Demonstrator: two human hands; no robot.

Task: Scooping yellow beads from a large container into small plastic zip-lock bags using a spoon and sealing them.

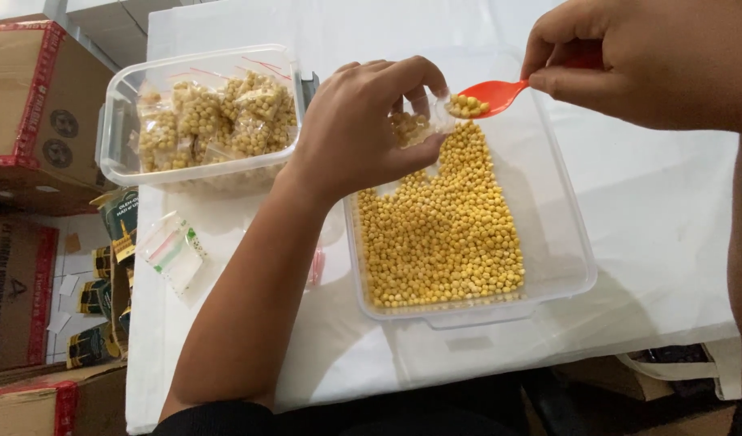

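The left hand pinches a small clear bag over a clear tub of yellow pellets. The right hand holds a red spoon loaded with pellets at the bag's mouth. Far left on the white worktop, another tub holds filled bags.

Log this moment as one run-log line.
left hand: holds small clear plastic bag open | right hand: tips red plastic spoon of yellow beads into it | below: clear plastic tub of beads

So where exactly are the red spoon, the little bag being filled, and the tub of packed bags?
red spoon [493, 94], head view, on its bowl.
small clear bag [411, 127], head view, on its filled middle.
tub of packed bags [116, 133], head view, on its left wall.
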